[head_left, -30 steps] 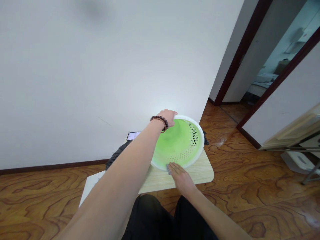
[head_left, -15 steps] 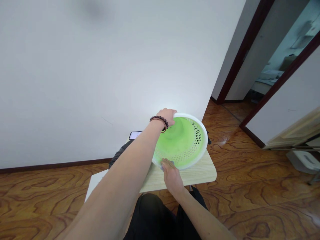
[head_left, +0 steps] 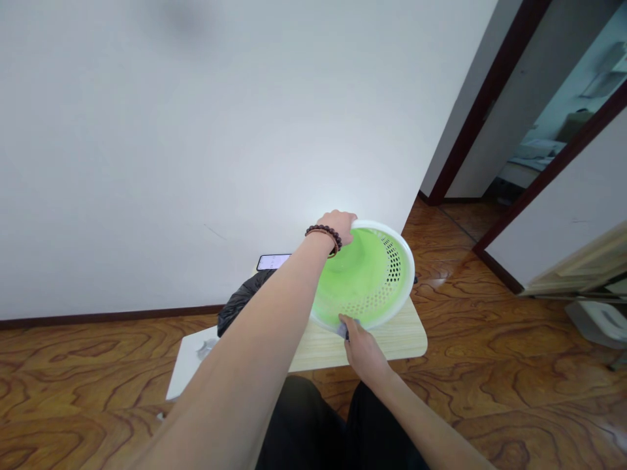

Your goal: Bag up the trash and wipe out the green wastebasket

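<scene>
Left hand [head_left: 339,225] grips the round green perforated plastic colander [head_left: 363,277] at 11 o'clock; right hand [head_left: 361,344] pinches a small grey cloth [head_left: 343,326] at 6. Brace firm, wipe lightly.

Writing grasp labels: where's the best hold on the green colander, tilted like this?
The white rim. The green colander stands tilted on the wooden table, opening toward the camera, so its top edge is free: come from above at the far rim, where the left hand grips. The right hand is at the near rim.
</scene>
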Demonstrator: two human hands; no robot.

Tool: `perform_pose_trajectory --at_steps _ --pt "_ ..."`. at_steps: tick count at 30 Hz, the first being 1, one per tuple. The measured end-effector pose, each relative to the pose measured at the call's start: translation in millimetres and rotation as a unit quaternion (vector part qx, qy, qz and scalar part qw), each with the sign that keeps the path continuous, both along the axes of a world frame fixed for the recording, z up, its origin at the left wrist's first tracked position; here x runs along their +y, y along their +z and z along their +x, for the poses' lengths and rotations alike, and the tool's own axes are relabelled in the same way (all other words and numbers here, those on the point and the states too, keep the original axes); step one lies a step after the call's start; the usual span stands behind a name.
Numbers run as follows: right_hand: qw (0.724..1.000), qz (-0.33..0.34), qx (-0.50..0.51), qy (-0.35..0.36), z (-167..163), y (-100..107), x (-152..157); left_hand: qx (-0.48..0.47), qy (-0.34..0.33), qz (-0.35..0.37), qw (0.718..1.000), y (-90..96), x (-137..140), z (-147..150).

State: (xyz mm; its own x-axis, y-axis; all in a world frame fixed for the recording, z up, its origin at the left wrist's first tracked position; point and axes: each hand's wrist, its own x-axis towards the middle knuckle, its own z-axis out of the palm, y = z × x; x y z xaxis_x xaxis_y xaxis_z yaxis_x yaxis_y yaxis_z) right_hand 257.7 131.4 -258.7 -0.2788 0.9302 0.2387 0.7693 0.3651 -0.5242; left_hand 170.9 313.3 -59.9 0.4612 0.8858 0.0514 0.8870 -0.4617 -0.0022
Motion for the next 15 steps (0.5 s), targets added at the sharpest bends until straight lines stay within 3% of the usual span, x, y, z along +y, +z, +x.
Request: perform_pose_trajectory --at_steps 8,15 --pt "0.990 0.082 -0.114 0.016 13 -12 1 -0.006 0.003 -0.004 1.000 -1.4 1 -1" --pt "0.992 0.084 -0.094 0.002 22 -7 5 -0.005 0.001 0.006 1.000 -1.7 1 -2"
